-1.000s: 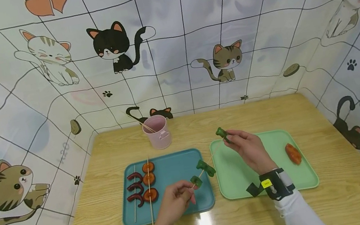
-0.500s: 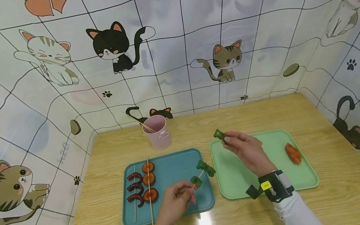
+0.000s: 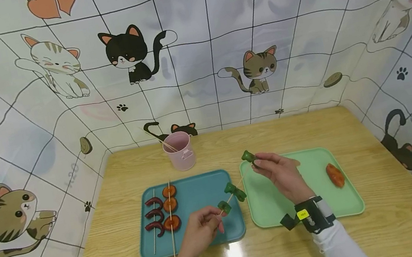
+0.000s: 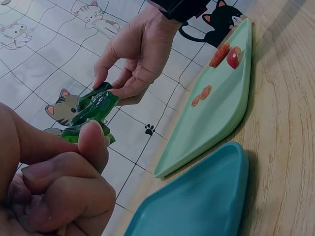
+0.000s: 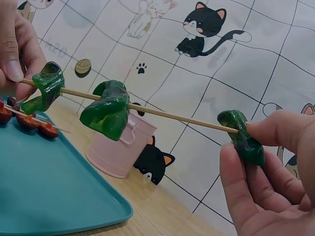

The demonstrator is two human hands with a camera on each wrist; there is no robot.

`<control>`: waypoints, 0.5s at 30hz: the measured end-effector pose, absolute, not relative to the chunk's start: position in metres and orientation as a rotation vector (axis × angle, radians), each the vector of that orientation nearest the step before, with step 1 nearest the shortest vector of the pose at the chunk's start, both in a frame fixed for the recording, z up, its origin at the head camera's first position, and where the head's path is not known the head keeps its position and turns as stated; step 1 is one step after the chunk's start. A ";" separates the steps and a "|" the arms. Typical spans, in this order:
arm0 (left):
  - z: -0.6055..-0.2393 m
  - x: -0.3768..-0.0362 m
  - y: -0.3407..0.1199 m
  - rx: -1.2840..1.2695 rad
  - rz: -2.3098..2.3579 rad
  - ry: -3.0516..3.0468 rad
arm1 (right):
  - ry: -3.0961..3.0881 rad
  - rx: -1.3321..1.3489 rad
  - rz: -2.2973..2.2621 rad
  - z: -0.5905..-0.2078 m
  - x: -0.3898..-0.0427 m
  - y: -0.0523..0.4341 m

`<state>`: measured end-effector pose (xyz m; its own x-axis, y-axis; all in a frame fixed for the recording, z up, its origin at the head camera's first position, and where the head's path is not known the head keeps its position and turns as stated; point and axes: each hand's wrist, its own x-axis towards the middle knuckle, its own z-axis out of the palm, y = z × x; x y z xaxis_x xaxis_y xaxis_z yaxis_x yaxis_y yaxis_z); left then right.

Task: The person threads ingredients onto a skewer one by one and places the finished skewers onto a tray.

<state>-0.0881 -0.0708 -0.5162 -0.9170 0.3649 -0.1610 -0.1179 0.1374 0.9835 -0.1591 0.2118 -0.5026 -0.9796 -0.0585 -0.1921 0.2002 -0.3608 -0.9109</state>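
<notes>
Held in mid-air over the gap between two trays: a thin wooden skewer (image 5: 162,114) strung with three glossy, crumpled green pepper pieces. Left hand (image 3: 199,233) pinching the skewer's near end between thumb and curled fingers, just beside the first pepper piece (image 5: 47,86). Second pepper piece (image 5: 107,114), folded and shiny, hanging midway along the stick. Right hand (image 3: 282,174) pinching the third pepper piece (image 5: 242,136) at the pointed far end, thumb and fingertips closed around it.

Below, on the pale wood-grain bench (image 3: 391,215): a smooth teal tray (image 3: 204,188) with rounded corners, carrying two finished skewers of dark red curled sausage (image 3: 155,213) and orange-brown round slices (image 3: 170,206) along its left side, right half bare. Just beside it, apart by a narrow strip of bench, a mint-green tray (image 3: 316,164) with one orange-red piece (image 3: 335,175) near its right rim. Behind the teal tray, a pink cup (image 3: 180,151) holding spare sticks. Cat-print cloth walls (image 3: 298,39) closing in back and sides.
</notes>
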 end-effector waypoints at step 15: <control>-0.517 -0.087 -0.073 0.199 1.837 2.048 | 1.689 0.217 -2.460 -0.511 -0.147 0.198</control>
